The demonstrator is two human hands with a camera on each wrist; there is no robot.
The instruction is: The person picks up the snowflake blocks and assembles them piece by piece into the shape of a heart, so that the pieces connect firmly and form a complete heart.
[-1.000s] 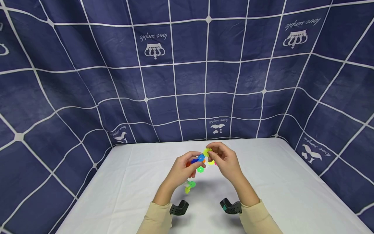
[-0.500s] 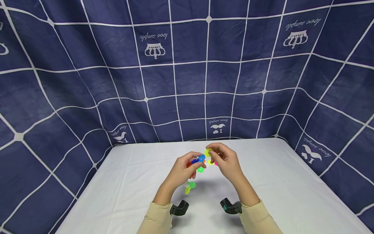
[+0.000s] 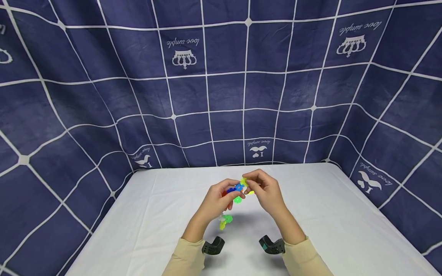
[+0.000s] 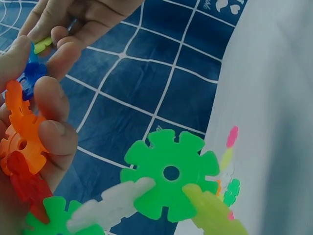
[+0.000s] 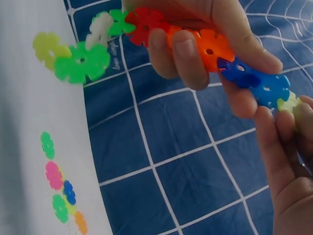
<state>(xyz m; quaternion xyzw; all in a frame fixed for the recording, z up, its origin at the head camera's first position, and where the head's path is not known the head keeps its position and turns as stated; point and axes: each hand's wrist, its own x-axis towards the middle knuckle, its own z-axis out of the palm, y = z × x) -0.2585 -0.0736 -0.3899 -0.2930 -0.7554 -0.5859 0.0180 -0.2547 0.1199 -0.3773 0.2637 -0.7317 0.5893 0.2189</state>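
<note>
My left hand (image 3: 213, 199) grips a chain of notched plastic snowflake discs. Red (image 5: 143, 27), orange (image 5: 215, 49) and blue discs (image 3: 239, 187) run through its fingers. The chain's lower end hangs below the palm, with a large green disc (image 4: 146, 164), a whitish disc (image 4: 110, 205) and a yellow disc (image 4: 215, 213) in it. Between thumb and fingers, my right hand (image 3: 267, 191) pinches a yellow-green snowflake disc (image 3: 243, 181). That disc sits right at the edge of the light blue disc (image 5: 271, 89), and the two hands' fingertips nearly meet there.
Loose snowflake discs in pink (image 5: 54, 175), green (image 5: 60, 208), orange (image 5: 81, 223) and other colours lie on the white-covered table (image 3: 165, 214) beyond the hands. A dark blue checked curtain (image 3: 224, 92) rises behind the table and along both sides.
My right hand has brought the yellow-green disc slightly left and down, from a gap beside the blue disc to its edge. My left hand holds the chain much as before.
</note>
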